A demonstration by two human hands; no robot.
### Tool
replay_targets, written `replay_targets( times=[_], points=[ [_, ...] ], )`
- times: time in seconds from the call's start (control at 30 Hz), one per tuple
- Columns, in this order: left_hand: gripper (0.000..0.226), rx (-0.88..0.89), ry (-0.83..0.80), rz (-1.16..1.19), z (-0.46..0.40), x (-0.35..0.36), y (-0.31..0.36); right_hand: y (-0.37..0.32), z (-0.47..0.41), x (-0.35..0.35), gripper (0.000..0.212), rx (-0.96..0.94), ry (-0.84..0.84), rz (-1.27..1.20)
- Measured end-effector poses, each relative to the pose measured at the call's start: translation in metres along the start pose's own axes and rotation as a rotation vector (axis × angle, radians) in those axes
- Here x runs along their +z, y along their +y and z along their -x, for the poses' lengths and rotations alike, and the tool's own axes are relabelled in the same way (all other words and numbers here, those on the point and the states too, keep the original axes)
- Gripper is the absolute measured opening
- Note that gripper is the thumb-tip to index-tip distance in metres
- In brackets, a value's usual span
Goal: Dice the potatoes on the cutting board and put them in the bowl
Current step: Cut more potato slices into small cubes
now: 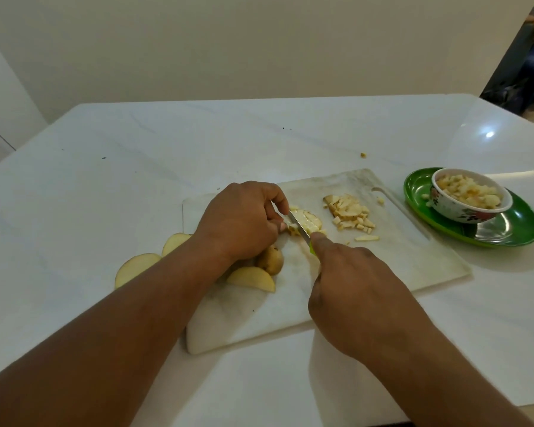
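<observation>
Held flat yellow potato slice [305, 222] mid white cutting board [392, 251] with curled left hand [241, 223]; gripped green-handled knife [301, 231] with right hand [352, 291]. Flowered bowl [453, 208] at three o'clock. Might have nicked fingertips, blade so close.

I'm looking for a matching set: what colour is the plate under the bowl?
Glossy green. The plate shows in the head view, right of the cutting board.

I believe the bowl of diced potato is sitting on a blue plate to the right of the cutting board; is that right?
Not quite: the head view shows the bowl of diced potato sitting on a green plate, not a blue one, to the right of the cutting board.
</observation>
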State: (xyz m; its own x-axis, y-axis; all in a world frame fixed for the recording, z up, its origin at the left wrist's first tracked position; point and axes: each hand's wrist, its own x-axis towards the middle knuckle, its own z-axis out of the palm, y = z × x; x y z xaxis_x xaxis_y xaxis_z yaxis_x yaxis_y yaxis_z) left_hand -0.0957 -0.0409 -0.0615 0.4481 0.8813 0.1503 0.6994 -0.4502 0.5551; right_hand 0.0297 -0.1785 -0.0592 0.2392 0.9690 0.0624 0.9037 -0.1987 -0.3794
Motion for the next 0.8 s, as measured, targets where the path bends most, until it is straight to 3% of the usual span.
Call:
replay_targets(
  times=[0.43, 0.8],
  points=[
    [0.015, 0.06, -0.058, 0.017, 0.002, 0.005, 0.002, 0.003, 0.059, -0.022, 0.075, 0.116, -0.177, 0.118],
    [0.032, 0.049, -0.061, 0.048, 0.007, 0.002, 0.002, -0.003, 0.03, -0.005, 0.077, 0.044, -0.063, 0.122]
  ],
)
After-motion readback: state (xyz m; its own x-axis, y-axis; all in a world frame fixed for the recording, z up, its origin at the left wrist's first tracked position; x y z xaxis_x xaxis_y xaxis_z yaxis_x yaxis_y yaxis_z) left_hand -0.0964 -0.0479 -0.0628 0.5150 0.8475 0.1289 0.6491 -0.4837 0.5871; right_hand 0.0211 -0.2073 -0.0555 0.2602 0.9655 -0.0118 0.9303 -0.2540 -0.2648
